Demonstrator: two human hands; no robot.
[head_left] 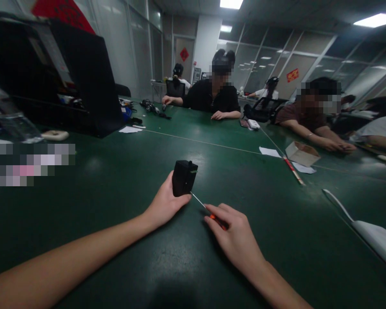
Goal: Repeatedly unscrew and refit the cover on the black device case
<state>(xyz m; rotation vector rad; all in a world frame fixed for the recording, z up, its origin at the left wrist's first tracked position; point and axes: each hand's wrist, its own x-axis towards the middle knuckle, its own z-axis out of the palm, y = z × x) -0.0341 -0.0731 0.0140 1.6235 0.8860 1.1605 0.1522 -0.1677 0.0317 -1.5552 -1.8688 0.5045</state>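
Note:
My left hand grips a small black box near the middle of the green table, with the thumb across its lower front. A dark knob and a small greenish mark show near the box's top. My right hand is closed around the red-orange and black handle of a screwdriver. Its thin metal shaft points up and left, and the tip meets or nearly meets the box's lower right edge. Whether the tip sits in a screw is too small to tell.
The green table has seams across it. A large black panel stands at left. To the right are an open cardboard box, a red-and-white strip and a white power strip. Co-workers sit at the far side, one in black.

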